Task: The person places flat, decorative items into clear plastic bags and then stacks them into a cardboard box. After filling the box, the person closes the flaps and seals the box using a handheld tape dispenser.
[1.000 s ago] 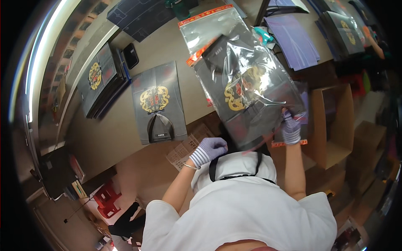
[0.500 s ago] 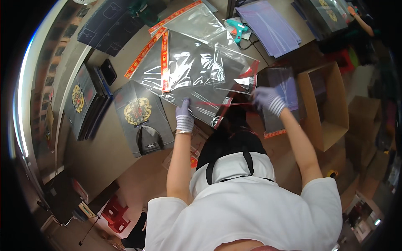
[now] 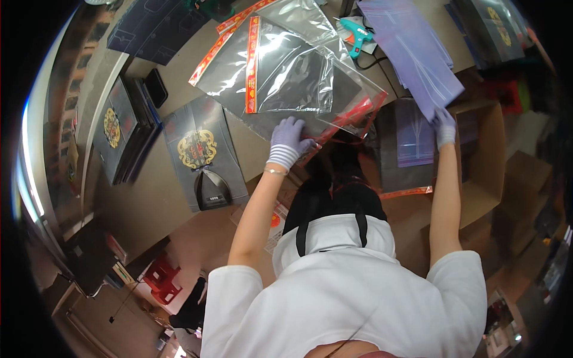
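My left hand [image 3: 290, 140], in a lilac glove with a striped cuff, lies with fingers spread at the near edge of overlapping clear plastic bags [image 3: 286, 71] with red-and-gold bands. My right hand [image 3: 443, 126], gloved alike, pinches the near corner of a purple flat sheet [image 3: 427, 77], whose far part rests on a stack of similar sheets at the back right. Below it, another purple piece [image 3: 414, 140] lies on a dark sheet with an orange-red band along its near edge. A red strip [image 3: 340, 126] runs along the bags' near right edge.
A dark grey bag with a gold emblem [image 3: 197, 152] lies flat on the left of the table. Beyond it are stacked dark bags [image 3: 119, 128] and a phone [image 3: 156, 87]. A teal glue gun [image 3: 357, 37] sits at the back. An open cardboard box [image 3: 490, 155] stands at the right.
The red strip stretched between my hands has been let go. My right hand has moved right and taken a purple sheet, pulling it nearer. My left hand has opened over the bags.
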### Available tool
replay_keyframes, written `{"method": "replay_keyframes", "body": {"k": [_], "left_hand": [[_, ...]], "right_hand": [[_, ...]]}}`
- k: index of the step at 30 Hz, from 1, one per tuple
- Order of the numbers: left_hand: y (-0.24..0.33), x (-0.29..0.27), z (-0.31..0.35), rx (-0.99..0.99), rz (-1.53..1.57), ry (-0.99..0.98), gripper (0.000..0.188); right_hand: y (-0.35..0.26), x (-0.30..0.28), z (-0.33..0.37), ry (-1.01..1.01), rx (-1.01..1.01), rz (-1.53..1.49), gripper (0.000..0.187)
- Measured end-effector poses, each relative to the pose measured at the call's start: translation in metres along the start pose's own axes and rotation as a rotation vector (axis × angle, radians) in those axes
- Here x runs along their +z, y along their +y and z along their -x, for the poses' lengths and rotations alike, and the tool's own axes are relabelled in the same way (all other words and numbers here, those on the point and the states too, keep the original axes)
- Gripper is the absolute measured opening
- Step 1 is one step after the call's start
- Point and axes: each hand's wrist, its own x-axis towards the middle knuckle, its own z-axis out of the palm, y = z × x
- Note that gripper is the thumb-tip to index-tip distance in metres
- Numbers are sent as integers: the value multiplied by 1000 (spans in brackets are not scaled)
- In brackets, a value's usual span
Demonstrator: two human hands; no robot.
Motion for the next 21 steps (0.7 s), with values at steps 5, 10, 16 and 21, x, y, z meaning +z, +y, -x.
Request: {"method": "replay_keyframes", "body": {"k": [5,10,16,21], "left_hand": [[-12,28,-28,86,38,77,21],[-27,34,-55,-158,765,188,15],[0,7,-63,6,743,412,15],[14,-8,-32,118,622,367,10]], "right_hand": [[-18,-58,112,185,-189,-42,24],[-12,-46,216,207,-311,39,25],[51,25,312,133,-341,315,13],[60,70,328,-27,-108,116,23]]}}
